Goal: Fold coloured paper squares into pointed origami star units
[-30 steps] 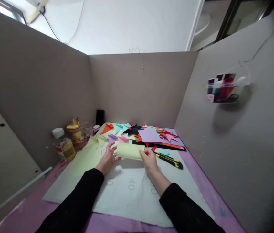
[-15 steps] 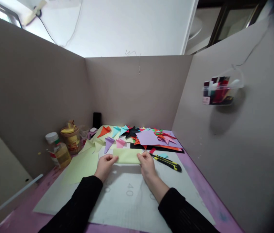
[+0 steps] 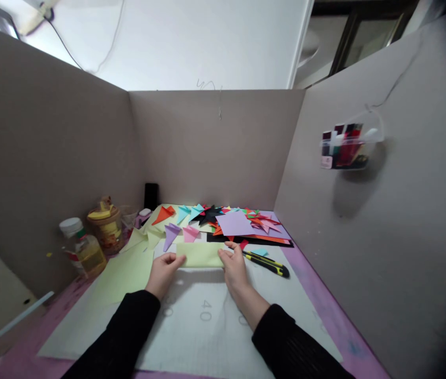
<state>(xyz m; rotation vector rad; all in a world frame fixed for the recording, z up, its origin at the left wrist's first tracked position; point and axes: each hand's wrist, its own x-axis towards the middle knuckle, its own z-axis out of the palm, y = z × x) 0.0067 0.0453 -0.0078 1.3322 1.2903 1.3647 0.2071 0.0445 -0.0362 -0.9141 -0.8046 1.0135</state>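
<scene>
Paper in pale yellow-green, a folded strip [image 3: 201,255], lies flat on the grey cutting mat [image 3: 207,326] in front of us, and both our hands press on it. Our left hand [image 3: 162,273] has its fingers curled down onto the strip's left end; our right hand [image 3: 234,270] rests fingers on the right end (whether either thumb is tucked under the edge, we cannot tell). Neither hand is closed into a fist; both lie fairly flat, pinning the paper to the mat.

Just to the right of our right hand sits a yellow-and-black utility knife [image 3: 267,262], apart from the fingers. Beyond the strip we see a scatter of coloured folded triangles [image 3: 191,216] and a lilac square sheet [image 3: 235,223] on top of darker sheets. To the left, a larger pale green sheet [image 3: 128,268] lies partly on the mat, and near the cardboard wall [image 3: 49,158] stand a bottle of yellowish liquid [image 3: 81,247] and a jar [image 3: 105,225]. A clear holder with pens [image 3: 345,145] hangs on the right wall.
</scene>
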